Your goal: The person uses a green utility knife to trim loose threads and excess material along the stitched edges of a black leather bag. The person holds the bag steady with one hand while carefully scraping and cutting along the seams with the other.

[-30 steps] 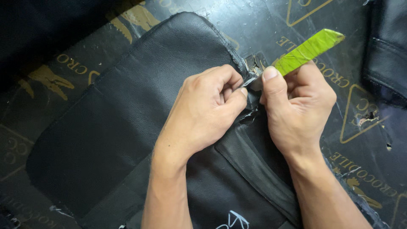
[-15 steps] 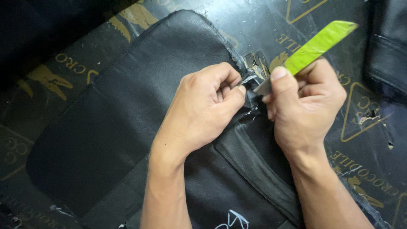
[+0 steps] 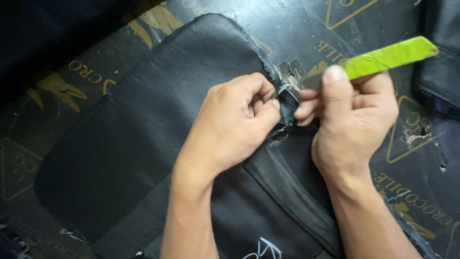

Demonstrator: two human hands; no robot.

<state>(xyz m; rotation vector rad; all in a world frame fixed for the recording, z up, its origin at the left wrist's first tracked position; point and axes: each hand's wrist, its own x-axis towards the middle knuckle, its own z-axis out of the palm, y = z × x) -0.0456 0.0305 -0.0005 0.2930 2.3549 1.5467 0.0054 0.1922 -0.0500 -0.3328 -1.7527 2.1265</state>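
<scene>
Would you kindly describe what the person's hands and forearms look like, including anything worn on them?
Both are bare: the left hand and right hand wear no gloves, rings or watch that the view shows, and no sleeves reach the visible forearms. The fingernails are short and plain.

A dark, glossy sheet (image 3: pixel 431 158) covers the surface, printed with gold triangles, lettering and small gold animal figures. It is scuffed, with pale scratches toward twelve o'clock and small holes and tears near three o'clock. Light falls from above and leaves a soft sheen on the sheet around one o'clock. The corner at ten o'clock lies in deep shadow (image 3: pixel 52 33), where nothing can be made out. More black padded material (image 3: pixel 443 76) sits at the two o'clock edge.
</scene>
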